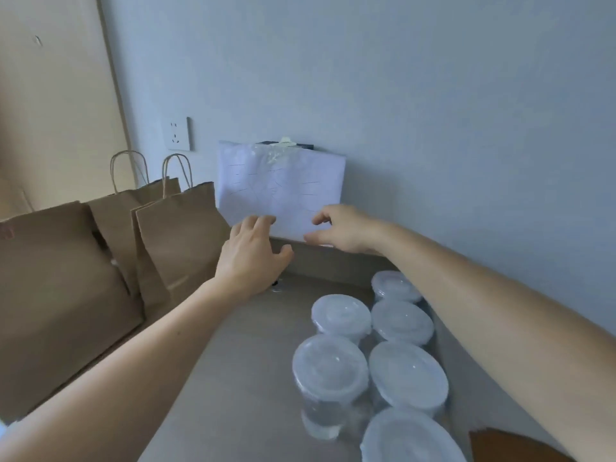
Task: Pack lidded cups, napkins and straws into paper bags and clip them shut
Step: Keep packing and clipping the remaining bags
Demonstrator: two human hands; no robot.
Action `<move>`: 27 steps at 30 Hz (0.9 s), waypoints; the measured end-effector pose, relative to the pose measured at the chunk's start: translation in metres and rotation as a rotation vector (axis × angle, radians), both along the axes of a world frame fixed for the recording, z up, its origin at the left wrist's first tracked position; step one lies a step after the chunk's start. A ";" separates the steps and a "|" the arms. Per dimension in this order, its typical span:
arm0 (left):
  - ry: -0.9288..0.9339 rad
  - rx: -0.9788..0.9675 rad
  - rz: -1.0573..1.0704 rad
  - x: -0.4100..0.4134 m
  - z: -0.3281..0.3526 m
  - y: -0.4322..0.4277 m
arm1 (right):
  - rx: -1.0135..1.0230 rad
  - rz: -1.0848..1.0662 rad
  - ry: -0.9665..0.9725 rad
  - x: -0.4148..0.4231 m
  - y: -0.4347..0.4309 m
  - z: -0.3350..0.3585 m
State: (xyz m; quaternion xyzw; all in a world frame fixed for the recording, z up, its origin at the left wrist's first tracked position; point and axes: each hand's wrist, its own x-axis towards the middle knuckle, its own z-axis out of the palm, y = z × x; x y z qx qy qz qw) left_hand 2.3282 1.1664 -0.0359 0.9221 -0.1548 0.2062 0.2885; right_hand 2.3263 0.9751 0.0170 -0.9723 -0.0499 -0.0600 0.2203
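Hovering at the taped white sheet [280, 185], frame centre, left hand [253, 255] and right hand [343, 231] are spread and empty; lidded cups [333, 365], lower right, look light and thin-walled, best gripped below the lid.

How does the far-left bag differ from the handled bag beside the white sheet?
The handled bag shows a twisted handle; the far-left bag shows none. The handled bag's top stands upright; the far-left bag's looks folded shut. The far-left bag sits nearer the camera than the handled bag. Both are brown paper.
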 end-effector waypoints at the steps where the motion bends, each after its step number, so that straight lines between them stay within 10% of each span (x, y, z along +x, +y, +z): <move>1: 0.048 -0.008 -0.024 -0.012 0.003 -0.014 | 0.009 -0.009 -0.013 -0.020 -0.019 0.003; 15: 0.191 0.393 -0.472 -0.154 0.037 -0.292 | 0.103 -0.405 0.002 -0.272 -0.275 -0.042; 27: 0.340 0.529 -0.863 -0.221 -0.063 -0.503 | 0.223 -0.866 0.166 -0.398 -0.423 -0.147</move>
